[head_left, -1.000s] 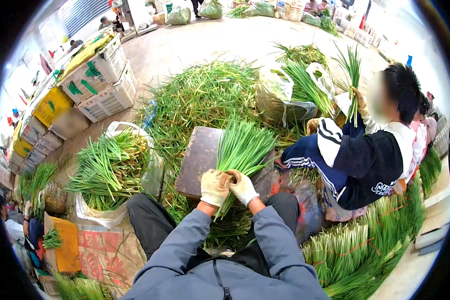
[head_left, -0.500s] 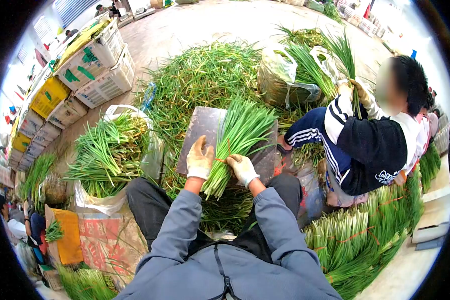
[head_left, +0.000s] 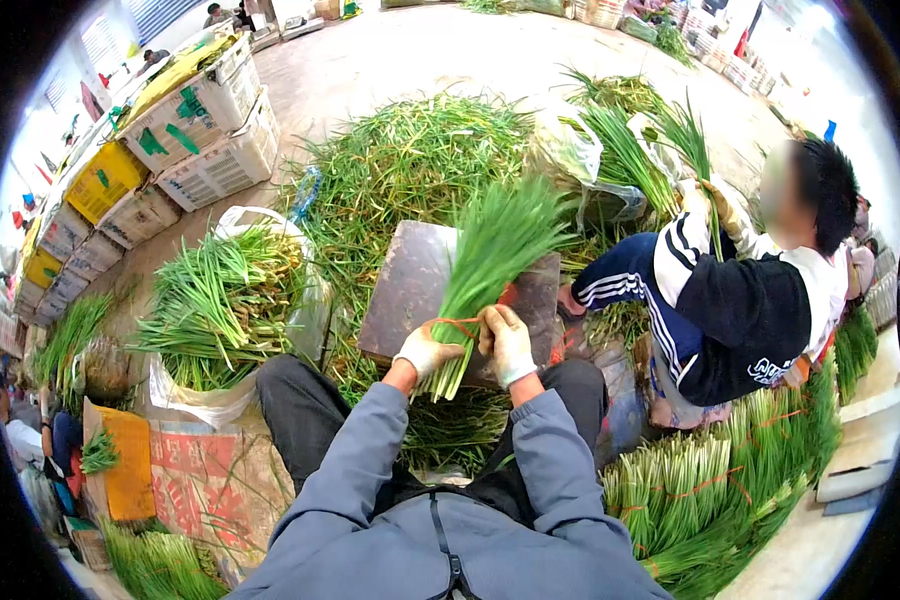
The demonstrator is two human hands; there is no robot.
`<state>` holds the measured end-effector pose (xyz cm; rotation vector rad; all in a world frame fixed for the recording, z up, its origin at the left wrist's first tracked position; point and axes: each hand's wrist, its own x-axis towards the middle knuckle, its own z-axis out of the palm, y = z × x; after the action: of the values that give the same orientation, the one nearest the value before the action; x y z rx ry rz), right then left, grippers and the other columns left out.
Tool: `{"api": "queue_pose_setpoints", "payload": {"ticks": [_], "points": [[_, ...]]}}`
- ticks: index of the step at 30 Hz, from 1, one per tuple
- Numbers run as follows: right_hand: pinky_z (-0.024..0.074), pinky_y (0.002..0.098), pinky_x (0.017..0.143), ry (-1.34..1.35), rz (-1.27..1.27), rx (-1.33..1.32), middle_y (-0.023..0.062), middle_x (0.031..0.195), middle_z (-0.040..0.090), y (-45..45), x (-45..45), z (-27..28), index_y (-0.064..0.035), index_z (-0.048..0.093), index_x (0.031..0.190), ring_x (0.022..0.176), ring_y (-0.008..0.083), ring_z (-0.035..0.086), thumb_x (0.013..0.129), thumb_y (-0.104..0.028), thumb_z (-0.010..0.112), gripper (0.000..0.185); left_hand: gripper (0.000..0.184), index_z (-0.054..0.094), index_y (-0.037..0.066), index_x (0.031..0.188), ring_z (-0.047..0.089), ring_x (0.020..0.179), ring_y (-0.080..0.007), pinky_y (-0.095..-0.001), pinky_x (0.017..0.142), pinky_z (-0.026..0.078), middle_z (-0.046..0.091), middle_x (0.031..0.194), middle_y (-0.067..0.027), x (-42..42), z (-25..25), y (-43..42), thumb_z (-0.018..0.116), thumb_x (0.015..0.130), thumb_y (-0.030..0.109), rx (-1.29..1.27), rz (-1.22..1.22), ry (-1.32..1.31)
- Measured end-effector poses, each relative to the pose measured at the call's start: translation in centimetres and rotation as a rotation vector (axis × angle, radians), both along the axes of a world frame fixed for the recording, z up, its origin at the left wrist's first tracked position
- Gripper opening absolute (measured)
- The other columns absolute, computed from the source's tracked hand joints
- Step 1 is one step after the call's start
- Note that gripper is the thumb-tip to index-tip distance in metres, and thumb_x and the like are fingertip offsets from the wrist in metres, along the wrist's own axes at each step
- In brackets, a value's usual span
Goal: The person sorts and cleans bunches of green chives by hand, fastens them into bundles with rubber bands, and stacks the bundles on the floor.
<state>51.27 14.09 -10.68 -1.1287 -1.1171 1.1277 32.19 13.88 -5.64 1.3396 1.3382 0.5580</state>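
A bunch of green chives (head_left: pixel 490 250) leans up and right over a dark board (head_left: pixel 403 290), its leafy tops blurred. My left hand (head_left: pixel 428 352), in a pale work glove, is closed around the bunch near its cut stem ends. An orange tie (head_left: pixel 457 322) runs across the stems. My right hand (head_left: pixel 507 340), gloved too, pinches the tie at the right side of the bunch. Its fingertips partly hide the tie's end. Loose chives (head_left: pixel 220 300) fill an open plastic bag to my left.
A heap of leafy trimmings (head_left: pixel 420 150) lies beyond the board. To my right a seated co-worker (head_left: pixel 740 290) holds chives. Tied bunches (head_left: pixel 690 480) stand at the lower right. Stacked crates (head_left: pixel 215 140) rise at the left, and a flattened printed sack (head_left: pixel 215 470) covers the floor.
My left hand has gone from lying open beside the chives to gripping their stems. My right hand has risen slightly, drawing the tie out. The bunch has lifted and its tops swing.
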Motion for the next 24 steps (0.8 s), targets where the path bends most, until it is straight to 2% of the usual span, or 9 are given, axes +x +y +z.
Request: {"api": "queue_pose_setpoints", "payload": {"ticks": [2, 5, 6, 8, 11, 14, 17, 20, 24], "points": [[0.0466, 0.0293, 0.053, -0.048, -0.073, -0.218, 0.0072, 0.087, 0.061, -0.6, 0.6, 0.6, -0.0025, 0.054, 0.122, 0.060, 0.0139, 0.055, 0.097, -0.036, 0.064, 0.043, 0.052, 0.059, 0.003, 0.132, 0.068, 0.100, -0.0212, -0.0352, 0.092, 0.054, 0.071, 0.114, -0.0090, -0.9, -0.5, -0.8, 0.074, 0.083, 0.009, -0.239, 0.047, -0.476], [0.0560, 0.0399, 0.079, 0.068, 0.060, -0.611, 0.0176, 0.118, 0.064, -2.5, -0.2, 2.0, 0.0000, 0.037, 0.146, 0.093, 0.0301, 0.066, 0.092, -0.047, 0.069, 0.079, 0.050, 0.057, 0.001, 0.132, 0.069, 0.101, -0.0256, -0.0389, 0.094, 0.055, 0.070, 0.116, -0.0125, -2.0, -0.6, -1.9, 0.072, 0.087, 0.016, -0.430, -0.011, -0.797], [0.0541, 0.0378, 0.089, -0.059, 0.069, -0.675, 0.0146, 0.119, 0.067, -2.3, -1.0, 0.7, -0.0012, 0.049, 0.139, 0.097, 0.0254, 0.067, 0.089, -0.050, 0.071, 0.073, 0.052, 0.057, 0.001, 0.131, 0.069, 0.103, -0.0263, -0.0399, 0.094, 0.055, 0.069, 0.117, -0.0132, -2.6, -2.1, -2.2, 0.074, 0.086, 0.020, -0.529, -0.023, -0.793], [0.0541, 0.0368, 0.090, 0.338, 0.251, -0.692, 0.0144, 0.121, 0.067, -3.0, -2.0, 2.4, 0.0002, 0.052, 0.138, 0.099, 0.0240, 0.067, 0.092, -0.042, 0.069, 0.065, 0.058, 0.056, 0.002, 0.131, 0.067, 0.107, -0.0261, -0.0407, 0.096, 0.053, 0.069, 0.119, -0.0131, -2.4, -1.6, -3.9, 0.078, 0.084, 0.028, -0.573, -0.069, -0.838], [0.0525, 0.0363, 0.096, 0.098, 0.213, -0.466, 0.0130, 0.119, 0.069, -2.6, -2.3, 2.3, 0.0010, 0.059, 0.129, 0.106, 0.0219, 0.066, 0.090, -0.025, 0.073, 0.049, 0.072, 0.053, 0.005, 0.137, 0.065, 0.108, -0.0244, -0.0386, 0.096, 0.052, 0.068, 0.121, -0.0095, -2.4, -3.5, -4.3, 0.084, 0.079, 0.034, -0.368, -0.094, -0.705], [0.0508, 0.0350, 0.100, -0.065, 0.193, -0.165, 0.0117, 0.124, 0.067, -2.0, -2.6, 5.4, 0.0009, 0.051, 0.135, 0.110, 0.0208, 0.065, 0.085, -0.015, 0.078, 0.059, 0.087, 0.050, 0.006, 0.142, 0.056, 0.122, -0.0227, -0.0379, 0.105, 0.045, 0.063, 0.131, -0.0082, -2.9, -2.6, -2.7, 0.090, 0.072, 0.041, -0.093, -0.184, -0.640], [0.0484, 0.0343, 0.104, 0.067, 0.231, -0.001, 0.0110, 0.130, 0.062, -1.4, -3.0, 10.7, 0.0004, 0.041, 0.140, 0.117, 0.0202, 0.061, 0.078, -0.006, 0.084, 0.075, 0.089, 0.051, 0.008, 0.142, 0.055, 0.126, -0.0199, -0.0371, 0.104, 0.046, 0.062, 0.135, -0.0089, -3.5, 1.3, -0.4, 0.094, 0.068, 0.031, 0.122, -0.232, -0.340], [0.0475, 0.0367, 0.105, -0.216, 0.214, 0.209, 0.0102, 0.131, 0.060, 0.2, -2.4, 14.2, -0.0013, 0.040, 0.139, 0.120, 0.0207, 0.059, 0.072, -0.006, 0.089, 0.083, 0.094, 0.049, 0.008, 0.144, 0.052, 0.129, -0.0218, -0.0377, 0.111, 0.041, 0.058, 0.140, -0.0077, -3.6, 0.7, 3.6, 0.096, 0.063, 0.023, 0.250, -0.332, -0.402], [0.0449, 0.0382, 0.107, -0.093, 0.297, 0.242, 0.0100, 0.134, 0.059, 2.4, -1.8, 10.4, -0.0041, 0.038, 0.142, 0.123, 0.0228, 0.057, 0.068, -0.010, 0.091, 0.092, 0.086, 0.049, 0.008, 0.142, 0.058, 0.122, -0.0212, -0.0369, 0.104, 0.047, 0.060, 0.138, -0.0080, -3.8, 0.8, 6.3, 0.092, 0.070, 0.028, 0.443, -0.464, -0.473]]}}
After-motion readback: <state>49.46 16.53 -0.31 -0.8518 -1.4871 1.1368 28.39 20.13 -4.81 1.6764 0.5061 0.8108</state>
